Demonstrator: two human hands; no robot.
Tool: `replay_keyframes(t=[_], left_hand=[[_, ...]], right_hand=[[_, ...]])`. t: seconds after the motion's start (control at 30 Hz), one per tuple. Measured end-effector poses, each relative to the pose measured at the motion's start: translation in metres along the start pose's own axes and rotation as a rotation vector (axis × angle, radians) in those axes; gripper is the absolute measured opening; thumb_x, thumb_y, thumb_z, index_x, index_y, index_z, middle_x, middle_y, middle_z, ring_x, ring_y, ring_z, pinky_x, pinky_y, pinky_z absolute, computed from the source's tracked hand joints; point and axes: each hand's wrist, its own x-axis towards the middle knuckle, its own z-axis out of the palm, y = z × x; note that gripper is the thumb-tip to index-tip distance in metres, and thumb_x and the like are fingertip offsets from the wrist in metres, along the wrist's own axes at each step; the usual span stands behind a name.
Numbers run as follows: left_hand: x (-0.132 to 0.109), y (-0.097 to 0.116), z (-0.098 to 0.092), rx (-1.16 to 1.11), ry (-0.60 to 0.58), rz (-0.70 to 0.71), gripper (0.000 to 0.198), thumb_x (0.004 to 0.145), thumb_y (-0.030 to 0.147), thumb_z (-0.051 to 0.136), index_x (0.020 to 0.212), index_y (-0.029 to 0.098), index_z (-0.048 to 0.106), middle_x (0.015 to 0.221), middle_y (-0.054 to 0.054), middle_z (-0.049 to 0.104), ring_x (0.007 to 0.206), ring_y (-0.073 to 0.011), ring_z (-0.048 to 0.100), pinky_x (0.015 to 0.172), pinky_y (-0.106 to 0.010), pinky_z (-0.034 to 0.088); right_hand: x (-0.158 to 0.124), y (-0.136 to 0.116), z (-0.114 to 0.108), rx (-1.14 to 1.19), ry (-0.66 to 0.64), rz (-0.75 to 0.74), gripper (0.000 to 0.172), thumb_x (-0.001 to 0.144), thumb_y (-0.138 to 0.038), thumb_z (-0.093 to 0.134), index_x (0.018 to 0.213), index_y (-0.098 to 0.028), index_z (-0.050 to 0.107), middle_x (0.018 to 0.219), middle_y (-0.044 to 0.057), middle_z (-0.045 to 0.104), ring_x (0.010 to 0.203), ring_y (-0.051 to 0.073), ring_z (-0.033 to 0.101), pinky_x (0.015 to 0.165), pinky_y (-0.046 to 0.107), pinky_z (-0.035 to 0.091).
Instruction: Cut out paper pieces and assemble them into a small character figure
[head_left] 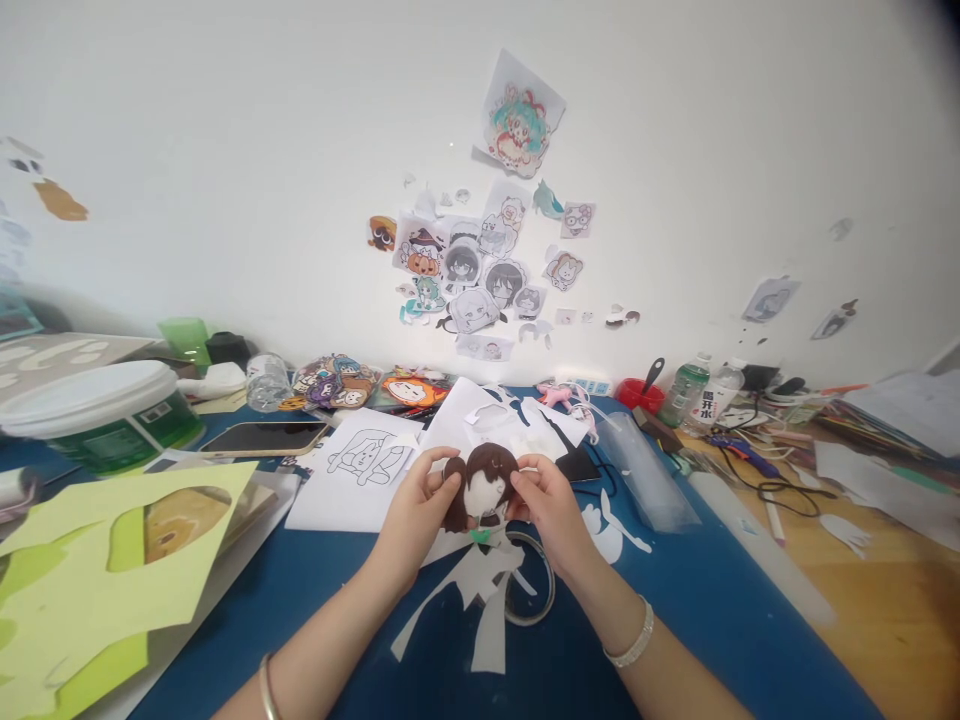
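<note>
A small cut-out figure with brown hair and a white face [484, 492] is held up between both hands over the blue mat. My left hand [421, 510] pinches the hair at its left edge, and my right hand [547, 505] grips the right edge. Under the face there is a bit of green. Just below lie pale cut paper strips [480, 580], beside a round ring [541, 600] that looks like a tape roll. Behind my left hand rests a white sheet with a line drawing [360, 468].
Yellow-green cut sheets [187, 560] and a white-green tub [112, 410] stand left, near a phone [262, 438]. Paper cut-outs and a clear plastic sleeve [649, 475] lie right of centre. Bottles [686, 390], a red bowl [639, 395] and cables stand at the back right.
</note>
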Motion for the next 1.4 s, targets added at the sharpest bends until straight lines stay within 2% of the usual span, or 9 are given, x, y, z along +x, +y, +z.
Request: replay_keyframes(t=[0.43,0.63,0.97,1.23,1.4], left_hand=[[-0.0003,0.0012,0.0012,-0.009,0.012,-0.017,0.044,0.066,0.046,0.059,0.101,0.022,0.046,0.050,0.009,0.051,0.042,-0.0139,0.056,0.047,-0.027,0.047],[0.0014,-0.0019,0.0001,0.001,0.004,-0.026,0.041,0.065,0.045,0.058,0.097,0.024,0.043,0.050,0.009,0.054,0.042,-0.0151,0.058,0.046,-0.026,0.046],[0.0022,-0.0037,-0.0017,0.045,-0.034,0.025,0.033,0.071,0.045,0.054,0.093,0.026,0.036,0.049,0.010,0.051,0.044,-0.0135,0.056,0.042,-0.020,0.038],[0.0042,-0.0036,-0.0020,0.085,-0.086,0.034,0.032,0.072,0.046,0.052,0.093,0.026,0.037,0.061,0.007,0.057,0.047,-0.0143,0.059,0.043,-0.022,0.042],[0.0058,-0.0072,-0.0027,0.091,-0.075,0.052,0.029,0.073,0.043,0.051,0.094,0.026,0.038,0.059,0.008,0.056,0.044,-0.0132,0.056,0.044,-0.023,0.043]], right_hand=[[0.0003,0.0002,0.0007,0.009,-0.015,0.012,0.026,0.072,-0.036,0.056,0.089,-0.021,0.043,0.056,-0.006,0.056,0.043,0.011,0.052,0.047,0.024,0.044],[0.0007,0.0008,0.0005,-0.041,0.009,-0.017,0.023,0.073,-0.034,0.054,0.088,-0.021,0.042,0.052,-0.008,0.052,0.043,0.011,0.052,0.047,0.023,0.043],[0.0014,0.0040,-0.0029,-0.212,0.018,-0.094,0.023,0.079,-0.030,0.048,0.099,-0.021,0.043,0.053,-0.006,0.055,0.044,0.014,0.055,0.049,0.026,0.046],[-0.0001,0.0030,-0.0039,-0.447,0.028,-0.225,0.019,0.082,-0.028,0.043,0.098,-0.020,0.050,0.054,-0.004,0.056,0.046,0.015,0.057,0.050,0.025,0.045],[0.0006,0.0055,-0.0044,-0.495,0.003,-0.257,0.021,0.083,-0.027,0.042,0.101,-0.020,0.051,0.056,-0.004,0.055,0.046,0.014,0.056,0.049,0.024,0.043]])
